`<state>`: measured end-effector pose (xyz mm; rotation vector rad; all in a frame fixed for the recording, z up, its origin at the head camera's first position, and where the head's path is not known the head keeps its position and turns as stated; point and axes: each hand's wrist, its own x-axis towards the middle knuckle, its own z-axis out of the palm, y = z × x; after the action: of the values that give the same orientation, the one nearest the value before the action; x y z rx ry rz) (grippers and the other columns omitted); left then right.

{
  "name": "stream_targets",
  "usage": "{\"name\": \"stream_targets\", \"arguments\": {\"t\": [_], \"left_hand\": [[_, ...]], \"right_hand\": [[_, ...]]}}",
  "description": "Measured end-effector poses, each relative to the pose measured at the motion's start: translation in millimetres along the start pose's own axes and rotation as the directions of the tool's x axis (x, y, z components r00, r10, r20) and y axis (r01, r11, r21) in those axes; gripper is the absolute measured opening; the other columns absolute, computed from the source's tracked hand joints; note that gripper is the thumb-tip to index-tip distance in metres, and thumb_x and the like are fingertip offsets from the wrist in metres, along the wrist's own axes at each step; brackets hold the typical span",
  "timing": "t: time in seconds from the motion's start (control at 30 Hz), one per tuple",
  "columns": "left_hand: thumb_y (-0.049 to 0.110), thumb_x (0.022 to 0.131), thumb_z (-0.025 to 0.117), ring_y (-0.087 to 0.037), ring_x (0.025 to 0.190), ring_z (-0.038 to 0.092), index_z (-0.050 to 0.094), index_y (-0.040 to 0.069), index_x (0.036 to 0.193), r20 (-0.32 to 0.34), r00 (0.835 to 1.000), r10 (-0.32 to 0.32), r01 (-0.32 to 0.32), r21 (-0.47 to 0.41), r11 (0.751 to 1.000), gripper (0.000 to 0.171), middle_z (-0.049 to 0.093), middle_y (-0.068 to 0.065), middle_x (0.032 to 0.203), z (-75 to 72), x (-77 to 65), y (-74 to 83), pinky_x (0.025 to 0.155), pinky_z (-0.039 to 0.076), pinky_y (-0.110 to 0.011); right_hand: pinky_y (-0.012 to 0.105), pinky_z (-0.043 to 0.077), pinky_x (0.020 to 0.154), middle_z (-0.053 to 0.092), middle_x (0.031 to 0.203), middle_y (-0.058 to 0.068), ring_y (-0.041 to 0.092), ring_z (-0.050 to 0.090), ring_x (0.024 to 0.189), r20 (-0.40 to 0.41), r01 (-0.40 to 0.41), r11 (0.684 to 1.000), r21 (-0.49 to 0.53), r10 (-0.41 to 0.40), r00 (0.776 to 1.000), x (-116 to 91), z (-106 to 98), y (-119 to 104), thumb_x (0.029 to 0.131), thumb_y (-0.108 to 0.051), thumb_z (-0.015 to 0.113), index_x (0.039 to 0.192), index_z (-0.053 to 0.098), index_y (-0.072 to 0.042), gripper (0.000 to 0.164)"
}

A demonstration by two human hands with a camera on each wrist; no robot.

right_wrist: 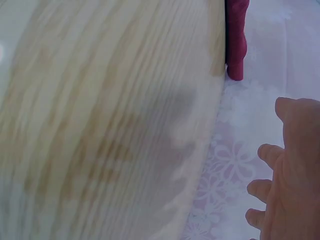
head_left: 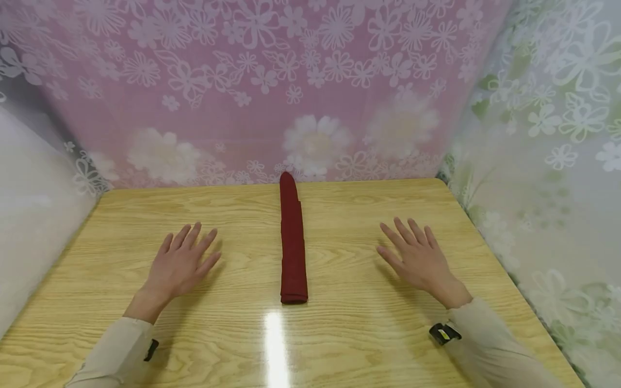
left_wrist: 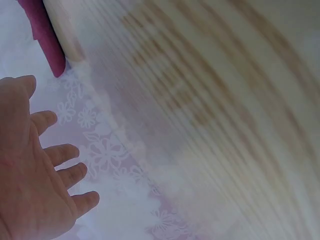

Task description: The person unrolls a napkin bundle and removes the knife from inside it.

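Note:
A dark red folded cloth (head_left: pixel 293 242) lies lengthwise on the wooden table, a long narrow bundle with a rounded far end near the back edge. To its left, my left hand (head_left: pixel 178 263) is held palm down with fingers spread, apart from the cloth. On the other side my right hand (head_left: pixel 416 260) mirrors it, fingers spread and holding nothing. The left wrist view catches part of the red cloth (left_wrist: pixel 47 40) beyond the thumb of the left hand (left_wrist: pixel 35 165). In the right wrist view, the cloth (right_wrist: pixel 236 40) shows above the right hand (right_wrist: pixel 295 170).
The wood-grain table (head_left: pixel 233 350) has a bright reflection at its near edge. A pink flowered curtain (head_left: pixel 218 118) hangs right behind it. White and green flowered fabric (head_left: pixel 548 178) borders the right side, and pale fabric (head_left: pixel 39 205) the left.

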<state>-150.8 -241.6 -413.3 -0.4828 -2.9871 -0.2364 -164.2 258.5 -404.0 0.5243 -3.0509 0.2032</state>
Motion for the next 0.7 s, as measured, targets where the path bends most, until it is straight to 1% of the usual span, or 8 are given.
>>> {"name": "stream_targets", "arguments": {"t": [0.17,0.33,0.53,0.7], "left_hand": [[0.051,0.099,0.04,-0.042,0.138,0.02,0.038,0.014,0.148,-0.007,1.0,0.028,-0.028,0.007,1.0,0.061,0.027,-0.023,0.151,-1.3,2.2,4.3,0.107,0.015,-0.063],[0.051,0.1,0.04,-0.041,0.139,0.02,0.037,0.014,0.149,0.009,0.999,0.043,-0.043,0.018,0.999,0.062,0.026,-0.022,0.152,-1.7,2.8,8.0,0.107,0.015,-0.062],[0.05,0.099,0.042,-0.04,0.139,0.021,0.039,0.015,0.148,-0.003,0.998,0.067,-0.067,0.034,0.997,0.06,0.028,-0.022,0.151,-1.9,5.0,11.3,0.107,0.016,-0.061],[0.049,0.099,0.043,-0.039,0.139,0.022,0.038,0.015,0.149,0.002,0.996,0.088,-0.088,0.039,0.995,0.06,0.028,-0.021,0.151,-0.6,8.3,12.6,0.108,0.017,-0.061]], "right_hand": [[0.06,0.002,0.11,0.019,0.156,0.015,0.039,0.008,0.142,-0.021,0.023,1.0,-0.012,-0.024,1.0,0.9,-1.7,-11.2,0.098,-0.06,0.032,0.153,0.027,-0.022,0.067],[0.06,0.004,0.11,0.02,0.156,0.012,0.038,0.009,0.143,-0.036,0.048,0.998,-0.037,-0.049,0.998,0.4,0.9,-22.2,0.097,-0.061,0.032,0.153,0.028,-0.024,0.067],[0.059,0.006,0.111,0.021,0.156,0.011,0.036,0.011,0.143,-0.06,0.081,0.996,-0.047,-0.084,0.995,-0.7,4.4,-33.5,0.097,-0.061,0.033,0.152,0.029,-0.024,0.066],[0.058,0.008,0.111,0.022,0.156,0.01,0.036,0.012,0.143,-0.076,0.112,0.992,-0.055,-0.116,0.99,-1.4,8.1,-42.3,0.097,-0.06,0.034,0.152,0.031,-0.025,0.065]]}}
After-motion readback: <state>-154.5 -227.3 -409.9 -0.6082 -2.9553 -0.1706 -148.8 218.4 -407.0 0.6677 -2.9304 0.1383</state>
